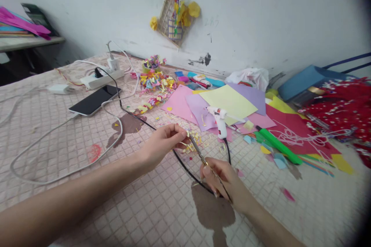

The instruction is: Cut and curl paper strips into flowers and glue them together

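Near the middle of the head view, my left hand (162,143) pinches a small piece of pale yellow paper (188,134) between thumb and fingertips. My right hand (218,177), lower and to the right, is closed around a pair of metal scissors (197,149). Their blades point up and left, with the tip at the paper piece. Thin yellow paper scraps (194,142) lie on the table just behind the scissors. A white glue gun (219,121) rests beyond my right hand, on coloured paper sheets (228,102).
A phone (95,100), a power strip (101,80) and white cables cover the left side. A black cable (185,170) runs beneath my hands. Small paper cutouts (158,82) are heaped at the back. A green tool (278,146) and red decorations (342,108) lie right.
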The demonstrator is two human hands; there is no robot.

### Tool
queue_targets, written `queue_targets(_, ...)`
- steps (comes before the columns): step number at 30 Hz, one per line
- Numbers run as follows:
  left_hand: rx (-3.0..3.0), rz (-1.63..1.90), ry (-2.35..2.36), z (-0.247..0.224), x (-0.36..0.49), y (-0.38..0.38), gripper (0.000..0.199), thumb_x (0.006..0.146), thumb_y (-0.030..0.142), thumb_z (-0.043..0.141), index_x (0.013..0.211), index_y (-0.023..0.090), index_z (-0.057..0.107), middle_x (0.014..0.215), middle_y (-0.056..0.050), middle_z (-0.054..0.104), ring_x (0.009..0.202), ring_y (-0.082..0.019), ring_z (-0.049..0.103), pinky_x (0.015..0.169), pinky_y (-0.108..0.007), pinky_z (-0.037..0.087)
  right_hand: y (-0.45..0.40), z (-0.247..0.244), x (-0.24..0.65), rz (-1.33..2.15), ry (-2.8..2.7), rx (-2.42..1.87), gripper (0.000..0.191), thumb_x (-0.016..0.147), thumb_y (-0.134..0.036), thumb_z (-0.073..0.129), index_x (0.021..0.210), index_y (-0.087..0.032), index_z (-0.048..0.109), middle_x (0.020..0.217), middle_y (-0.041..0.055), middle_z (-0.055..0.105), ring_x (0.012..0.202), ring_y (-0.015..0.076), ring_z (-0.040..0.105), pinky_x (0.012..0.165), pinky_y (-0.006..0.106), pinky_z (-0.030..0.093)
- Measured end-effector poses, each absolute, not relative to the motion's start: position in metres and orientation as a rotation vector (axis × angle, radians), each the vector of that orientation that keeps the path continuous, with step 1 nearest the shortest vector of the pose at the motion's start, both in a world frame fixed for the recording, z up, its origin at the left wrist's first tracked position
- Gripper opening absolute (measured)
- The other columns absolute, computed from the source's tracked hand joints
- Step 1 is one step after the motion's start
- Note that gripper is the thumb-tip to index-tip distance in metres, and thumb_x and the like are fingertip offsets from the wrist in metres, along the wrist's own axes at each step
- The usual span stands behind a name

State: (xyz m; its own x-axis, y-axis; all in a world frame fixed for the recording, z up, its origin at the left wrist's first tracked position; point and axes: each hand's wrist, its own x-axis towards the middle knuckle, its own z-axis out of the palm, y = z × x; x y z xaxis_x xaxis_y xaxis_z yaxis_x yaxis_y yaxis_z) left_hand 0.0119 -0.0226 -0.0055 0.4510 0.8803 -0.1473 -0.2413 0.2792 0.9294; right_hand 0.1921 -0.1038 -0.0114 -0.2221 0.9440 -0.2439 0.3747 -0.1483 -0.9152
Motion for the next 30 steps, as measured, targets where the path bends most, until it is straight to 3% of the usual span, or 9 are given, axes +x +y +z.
queue_targets(30, 0.984, 0.827, 0.75, -0.0117, 0.0158, -0.0264, 0.02, 0.077, 0.03, 0.066, 0.075, 0.013, 0.056, 0.074, -0.002, 0.063, 0.07, -0.01, 0.058, 0.067, -0.023, 0.047, -0.1038, -0.0181, 0.1914, 1.395, -1.529, -1.472, 0.055, 0.078, -0.071, 0.041, 0.061, -0.019, 0.041, 0.047, -0.0073, 0.034, 0.042, 0.0065, 0.029, 0.041, 0.022, 0.02)
